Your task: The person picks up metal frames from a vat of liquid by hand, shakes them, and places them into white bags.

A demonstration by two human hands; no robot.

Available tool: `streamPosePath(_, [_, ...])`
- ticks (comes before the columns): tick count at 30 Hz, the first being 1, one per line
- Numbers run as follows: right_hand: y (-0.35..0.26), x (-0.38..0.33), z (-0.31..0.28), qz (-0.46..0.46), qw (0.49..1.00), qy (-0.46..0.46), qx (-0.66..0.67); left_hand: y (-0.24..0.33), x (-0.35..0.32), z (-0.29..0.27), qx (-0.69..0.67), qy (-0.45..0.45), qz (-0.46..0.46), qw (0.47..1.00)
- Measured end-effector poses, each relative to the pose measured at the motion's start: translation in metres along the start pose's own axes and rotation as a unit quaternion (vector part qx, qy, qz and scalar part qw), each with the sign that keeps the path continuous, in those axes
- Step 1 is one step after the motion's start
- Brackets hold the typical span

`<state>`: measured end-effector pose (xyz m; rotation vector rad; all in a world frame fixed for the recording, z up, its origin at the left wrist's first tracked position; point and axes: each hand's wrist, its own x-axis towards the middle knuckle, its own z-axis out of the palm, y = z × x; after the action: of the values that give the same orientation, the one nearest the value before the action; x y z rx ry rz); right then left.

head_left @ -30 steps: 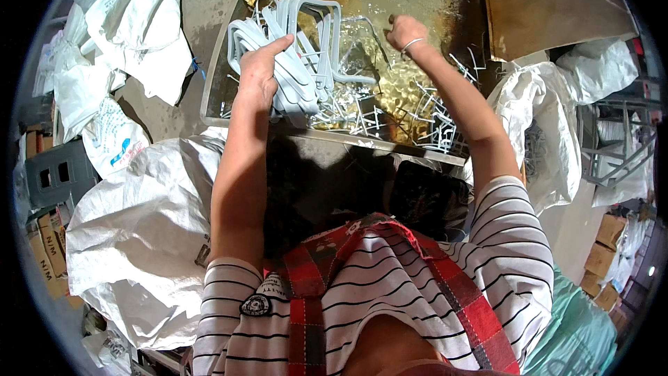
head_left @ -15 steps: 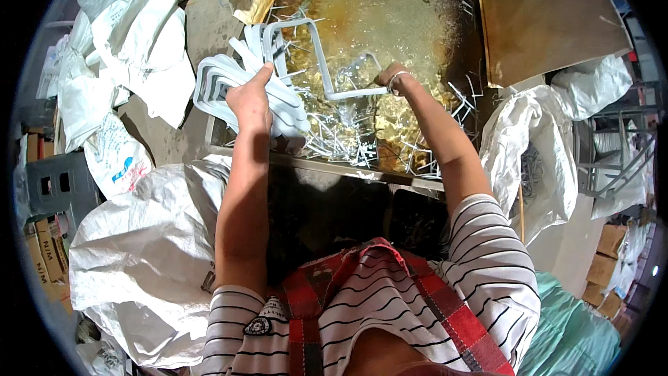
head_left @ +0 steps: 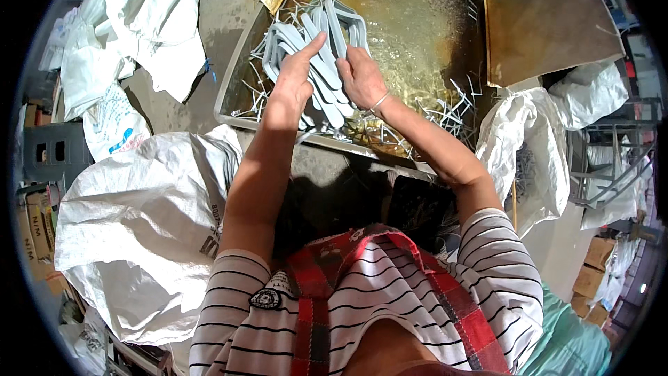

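Note:
A stack of pale grey plastic loop-shaped frames (head_left: 327, 35) lies fanned out over a metal tray (head_left: 233, 101) with a golden, shiny bottom. My left hand (head_left: 296, 76) rests on the left side of the stack, index finger stretched along one frame. My right hand (head_left: 360, 78), a thin band at its wrist, grips the stack's right edge from the other side. Both hands close around the same bundle. Thin white plastic offcuts (head_left: 456, 108) lie scattered across the tray.
A large white woven sack (head_left: 139, 230) sits at my left, more white sacks (head_left: 139, 35) beyond it. Another sack with pale pieces inside (head_left: 532, 160) stands open at the right. A brown board (head_left: 550, 24) lies at upper right. Cardboard boxes (head_left: 598, 264) and a metal rack (head_left: 612, 167) sit at the right.
My hands were apart, the left on the frames, the right among the offcuts. The right hand has come across to the stack, and both now hold it together, farther up the tray.

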<state>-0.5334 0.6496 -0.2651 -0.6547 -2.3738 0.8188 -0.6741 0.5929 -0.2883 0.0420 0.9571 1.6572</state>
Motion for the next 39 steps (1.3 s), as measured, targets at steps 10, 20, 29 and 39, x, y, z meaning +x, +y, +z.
streamPosePath(10, [-0.007, -0.017, -0.019, 0.093, 0.974, -0.167, 0.118, 0.004, -0.01, 0.013, 0.017, 0.059, 0.085, 0.994])
streamPosePath(20, [0.003, -0.052, -0.057, 0.122, 0.95, -0.265, -0.113, 0.02, 0.005, -0.009, -0.054, 0.063, 0.071, 0.994])
streamPosePath(29, [0.128, -0.088, -0.176, 0.371, 0.917, -0.059, -0.135, 0.023, -0.008, 0.006, 0.131, 0.055, 0.238, 0.961])
streamPosePath(39, [-0.008, 0.06, -0.125, -0.042, 0.968, -0.192, -0.158, -0.001, -0.029, 0.049, 0.328, -0.132, 0.189, 0.916])
